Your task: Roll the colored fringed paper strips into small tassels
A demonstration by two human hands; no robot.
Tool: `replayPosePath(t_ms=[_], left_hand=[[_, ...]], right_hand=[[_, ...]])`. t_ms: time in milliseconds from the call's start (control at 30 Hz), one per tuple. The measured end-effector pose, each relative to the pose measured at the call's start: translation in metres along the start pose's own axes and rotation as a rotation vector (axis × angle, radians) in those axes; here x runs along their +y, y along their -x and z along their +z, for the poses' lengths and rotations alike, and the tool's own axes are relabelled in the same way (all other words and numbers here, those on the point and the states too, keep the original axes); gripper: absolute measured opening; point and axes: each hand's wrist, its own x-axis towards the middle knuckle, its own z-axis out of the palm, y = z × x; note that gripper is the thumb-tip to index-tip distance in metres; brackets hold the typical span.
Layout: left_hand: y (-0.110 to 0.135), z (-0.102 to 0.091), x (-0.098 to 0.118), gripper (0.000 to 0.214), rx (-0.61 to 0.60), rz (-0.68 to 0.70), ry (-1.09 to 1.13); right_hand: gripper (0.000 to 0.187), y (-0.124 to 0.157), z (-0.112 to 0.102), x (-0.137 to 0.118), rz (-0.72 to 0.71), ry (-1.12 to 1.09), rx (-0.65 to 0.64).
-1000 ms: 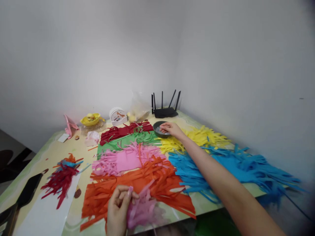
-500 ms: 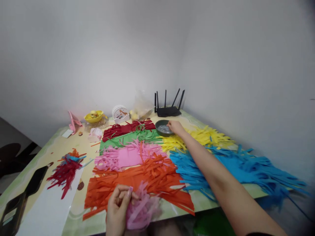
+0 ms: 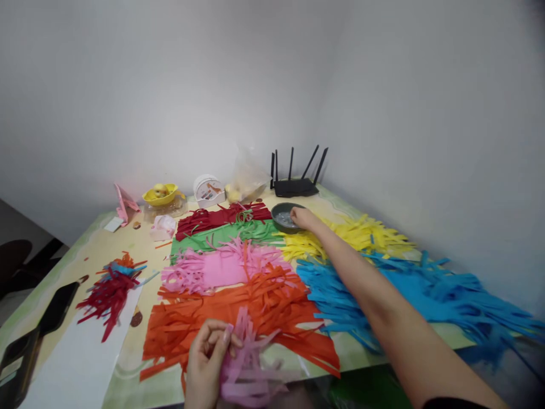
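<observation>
Left hand (image 3: 208,358) pinches one pink fringe (image 3: 249,372); right hand (image 3: 303,217) in one bowl (image 3: 275,216), grip unclear.

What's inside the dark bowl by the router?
The dark bowl holds something pale and shiny, kind unclear; the right hand reaches over its rim, covering part.

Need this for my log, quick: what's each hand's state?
Left hand: closed on the pink paper strips.
Right hand: fingertips in the dark bowl; open or closed cannot be told.
</observation>
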Motion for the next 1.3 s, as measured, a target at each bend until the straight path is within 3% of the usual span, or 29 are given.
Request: replayPosePath(t_ms=[167, 367, 800, 1300], left_hand=[[0.000, 0.001, 0.001, 0.034, 0.039, -0.015, 0.006], [-0.004, -0.003, -0.002, 0.036, -0.018, -0.049, -0.015], [-0.006, 0.003, 0.000, 0.035, 0.090, -0.055, 0.052], [-0.010, 0.002, -0.002, 0.040, 0.098, -0.067, 0.048]], right_hand=[[0.030, -0.003, -0.002, 0.005, -0.008, -0.061, -0.027], [0.030, -0.009, 0.000, 0.010, 0.057, -0.100, -0.028], [0.028, -0.013, 0.009, 0.013, 0.041, -0.246, -0.015], [0.022, 0.014, 0.003, 0.009, -0.120, -0.147, 0.252]])
